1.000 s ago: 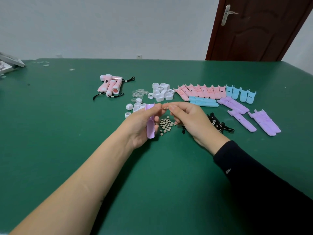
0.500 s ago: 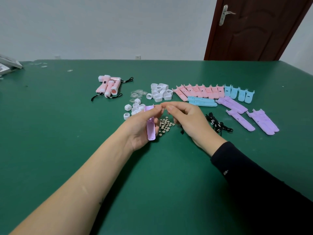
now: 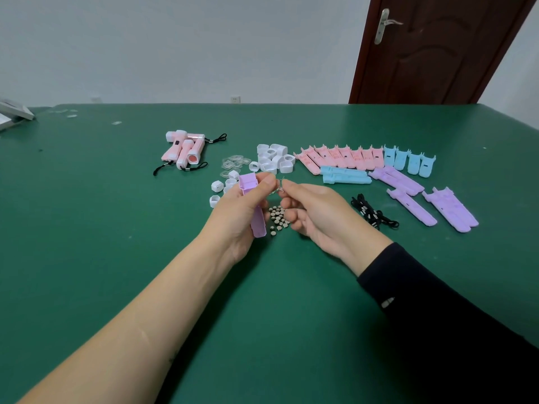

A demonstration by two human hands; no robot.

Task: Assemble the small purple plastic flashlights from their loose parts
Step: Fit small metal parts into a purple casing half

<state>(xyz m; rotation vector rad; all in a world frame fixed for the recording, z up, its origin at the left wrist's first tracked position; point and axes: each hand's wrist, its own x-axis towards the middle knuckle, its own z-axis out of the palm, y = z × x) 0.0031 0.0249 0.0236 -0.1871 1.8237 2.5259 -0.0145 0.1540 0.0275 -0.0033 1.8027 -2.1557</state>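
My left hand point(image 3: 239, 211) grips a purple flashlight half-shell point(image 3: 253, 205) above the green table point(image 3: 116, 243), its open end up and its hollow side toward me. My right hand point(image 3: 315, 211) pinches a tiny clear part with thin metal legs point(image 3: 278, 186) right beside the shell's top, against my left thumb. Small button batteries point(image 3: 278, 218) lie in a heap beneath both hands. More purple shells point(image 3: 449, 208) lie at the right.
Finished pink flashlights point(image 3: 186, 150) lie far left of centre. White caps point(image 3: 272, 160), clear lenses point(image 3: 234, 163), pink shells point(image 3: 341, 157) and blue shells point(image 3: 344, 174) line the back. Black lanyards point(image 3: 372, 212) sit right of my right hand. A door stands behind.
Both hands stay close together at the shell's top. The purple shell has turned slightly, showing more of its open end; my right fingers still work the tiny part there.
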